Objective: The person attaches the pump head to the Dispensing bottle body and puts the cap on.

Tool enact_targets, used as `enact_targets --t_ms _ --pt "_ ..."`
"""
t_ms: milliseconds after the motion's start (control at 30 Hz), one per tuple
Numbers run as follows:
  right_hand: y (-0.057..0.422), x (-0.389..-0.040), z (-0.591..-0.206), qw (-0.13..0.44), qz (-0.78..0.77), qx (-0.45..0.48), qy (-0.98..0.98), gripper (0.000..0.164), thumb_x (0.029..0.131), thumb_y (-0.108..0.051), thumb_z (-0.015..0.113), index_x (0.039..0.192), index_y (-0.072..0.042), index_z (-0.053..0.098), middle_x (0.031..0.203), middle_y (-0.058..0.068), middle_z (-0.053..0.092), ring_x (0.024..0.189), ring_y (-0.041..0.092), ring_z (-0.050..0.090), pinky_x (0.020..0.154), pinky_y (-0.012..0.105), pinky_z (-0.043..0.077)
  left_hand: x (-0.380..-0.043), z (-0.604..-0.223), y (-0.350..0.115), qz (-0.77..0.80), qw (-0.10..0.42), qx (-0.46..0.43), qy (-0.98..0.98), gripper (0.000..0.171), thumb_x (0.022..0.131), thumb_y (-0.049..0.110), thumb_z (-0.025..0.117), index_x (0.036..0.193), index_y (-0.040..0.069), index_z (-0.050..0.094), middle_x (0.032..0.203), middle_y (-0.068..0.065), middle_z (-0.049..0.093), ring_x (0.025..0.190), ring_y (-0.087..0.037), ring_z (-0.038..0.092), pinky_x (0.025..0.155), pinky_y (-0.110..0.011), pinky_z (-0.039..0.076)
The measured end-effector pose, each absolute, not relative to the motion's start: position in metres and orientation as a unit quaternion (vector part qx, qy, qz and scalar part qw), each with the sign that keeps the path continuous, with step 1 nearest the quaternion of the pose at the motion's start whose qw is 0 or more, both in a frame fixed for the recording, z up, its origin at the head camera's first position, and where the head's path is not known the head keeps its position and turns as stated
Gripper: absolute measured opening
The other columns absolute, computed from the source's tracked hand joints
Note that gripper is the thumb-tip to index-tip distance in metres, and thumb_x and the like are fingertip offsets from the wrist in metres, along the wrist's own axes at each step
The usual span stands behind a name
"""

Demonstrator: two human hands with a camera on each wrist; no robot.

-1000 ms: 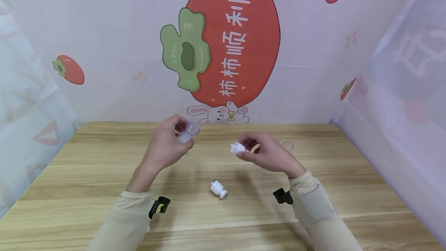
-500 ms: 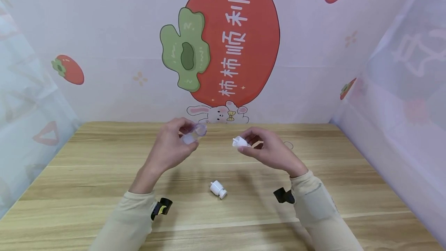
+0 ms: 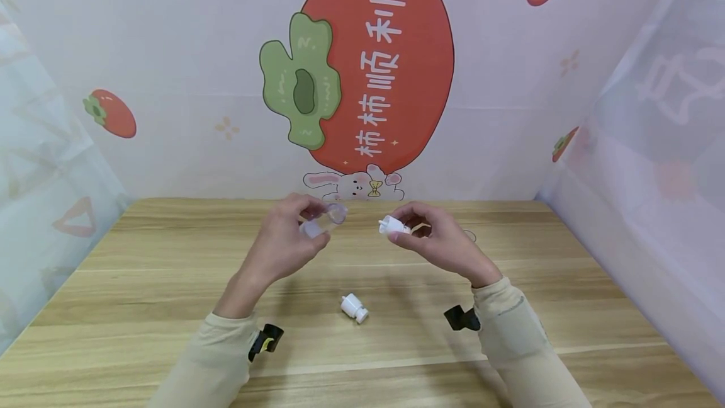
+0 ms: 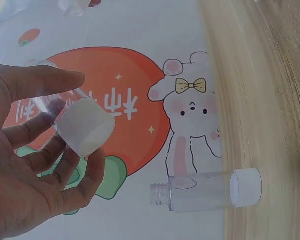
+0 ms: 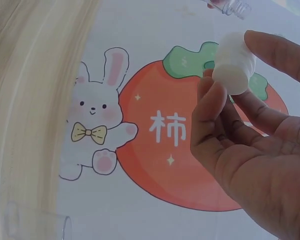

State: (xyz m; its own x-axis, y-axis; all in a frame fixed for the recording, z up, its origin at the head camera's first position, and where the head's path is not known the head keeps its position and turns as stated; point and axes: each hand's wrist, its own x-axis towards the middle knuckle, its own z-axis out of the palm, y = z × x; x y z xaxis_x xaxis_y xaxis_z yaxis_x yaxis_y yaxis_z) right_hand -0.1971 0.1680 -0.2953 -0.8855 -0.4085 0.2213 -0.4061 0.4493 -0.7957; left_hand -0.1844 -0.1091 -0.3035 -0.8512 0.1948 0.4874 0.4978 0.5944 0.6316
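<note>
My left hand grips a clear bottle with a white base, raised above the table and tilted with its open mouth towards the right. In the left wrist view its white base shows between thumb and fingers. My right hand pinches a white pump head, its narrow end pointing left towards the bottle. A small gap separates the two. In the right wrist view the bottle's threaded neck appears at the top, apart from the pump head.
A second white pump head lies on the wooden table. Another clear bottle with a white base stands uncapped, seen in the left wrist view. A clear cylindrical cap is on the table to the right. Printed cloth walls surround the table.
My left hand has moved right and slightly down with the bottle, bringing its mouth closer to the pump head. The right hand has risen slightly with the pump head.
</note>
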Motion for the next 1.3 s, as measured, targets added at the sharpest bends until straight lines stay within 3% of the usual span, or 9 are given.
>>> enact_targets --t_ms 600,1000,1300 --pt "0.169 -0.192 -0.290 -0.008 -0.480 -0.236 0.845 0.025 0.091 -0.020 0.077 0.114 -0.012 0.070 0.103 0.004 0.067 0.091 0.026 0.060 0.080 0.040 0.053 -0.181 -0.302 -0.102 -0.388 0.159 -0.226 -0.879 0.036 0.075 0.001 0.084 0.109 0.003 0.071 0.097 -0.006 0.068 0.090 -0.021 0.062 0.080 -0.039 0.052" --pt "0.167 -0.191 -0.291 0.008 -0.526 -0.237 0.817 0.028 0.091 -0.009 0.076 0.118 -0.007 0.067 0.111 0.011 0.064 0.090 0.028 0.067 0.081 0.035 0.058 -0.178 -0.305 -0.097 -0.392 0.138 -0.223 -0.882 0.036 0.075 0.003 0.085 0.106 0.004 0.067 0.094 -0.003 0.067 0.087 -0.019 0.061 0.076 -0.035 0.051" --pt "0.167 -0.192 -0.292 0.002 -0.539 -0.248 0.805 0.030 0.092 -0.004 0.074 0.121 -0.004 0.066 0.117 0.012 0.060 0.094 0.027 0.066 0.084 0.033 0.058 -0.178 -0.307 -0.093 -0.380 0.143 -0.242 -0.881 0.033 0.075 0.003 0.086 0.104 0.005 0.068 0.092 -0.004 0.069 0.085 -0.019 0.062 0.079 -0.037 0.052"
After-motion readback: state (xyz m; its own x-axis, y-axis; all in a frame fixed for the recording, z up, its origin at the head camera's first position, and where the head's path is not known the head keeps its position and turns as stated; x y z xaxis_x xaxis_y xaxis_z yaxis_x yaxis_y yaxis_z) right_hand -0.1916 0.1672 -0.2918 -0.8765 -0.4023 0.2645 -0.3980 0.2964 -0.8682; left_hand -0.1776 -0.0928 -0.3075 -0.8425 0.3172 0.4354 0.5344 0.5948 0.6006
